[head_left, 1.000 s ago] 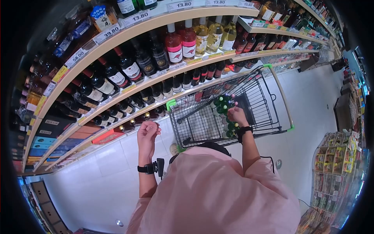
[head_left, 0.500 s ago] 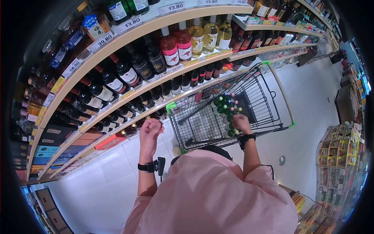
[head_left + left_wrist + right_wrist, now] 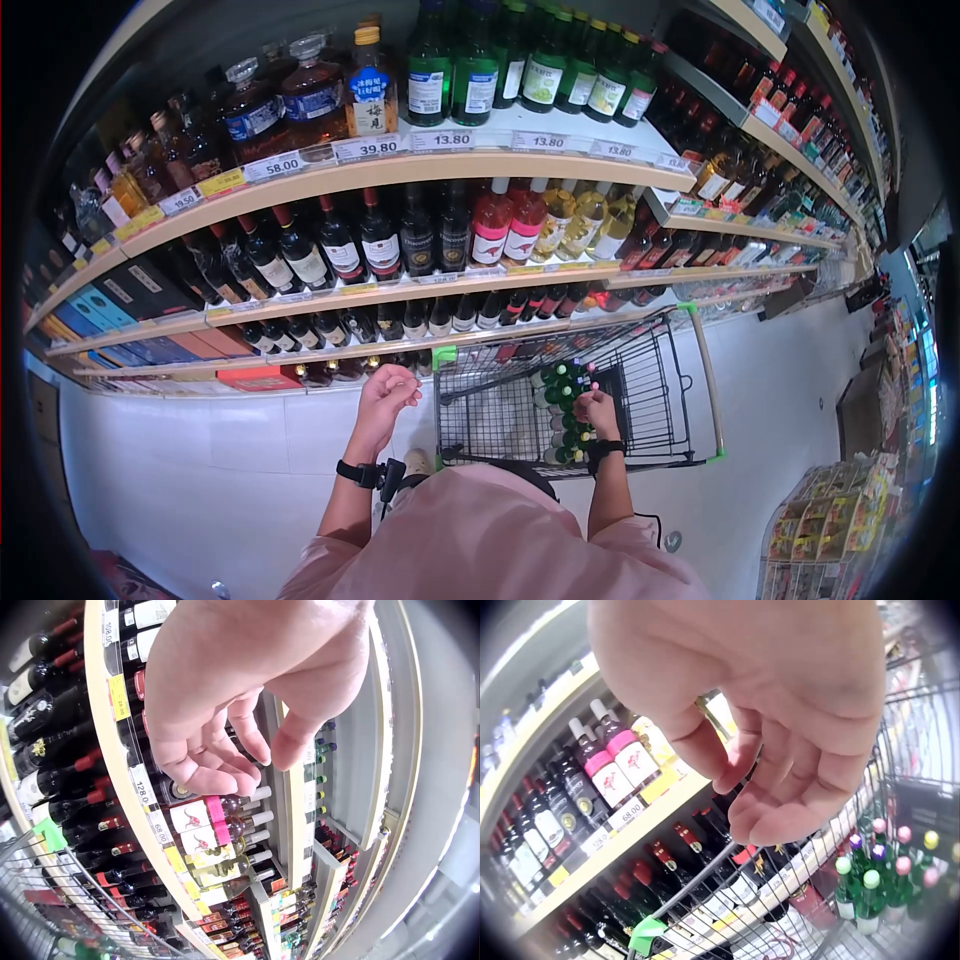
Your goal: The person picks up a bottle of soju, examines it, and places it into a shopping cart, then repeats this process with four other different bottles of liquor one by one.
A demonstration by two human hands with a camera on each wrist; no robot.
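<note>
My left hand is raised in front of the shelves, left of the shopping cart. Its fingers curl loosely with nothing between them, as the left wrist view also shows. Over the cart hovers my right hand, fingers loosely bent and empty. Close beside and below it, several green glass bottles with pink, yellow, purple and pale green caps stand together in the cart. On the upper shelf are more green bottles, above price tags reading 13.80.
Wine bottles line the middle shelf, beside pink-labelled bottles. The cart's handle is to the right. A snack rack stands at lower right. Pale floor tiles run along the shelf base.
The head view has tilted up, bringing more of the upper shelf's green bottles into sight. My right hand has lifted off the bottles in the cart. The left hand stays raised and empty.
</note>
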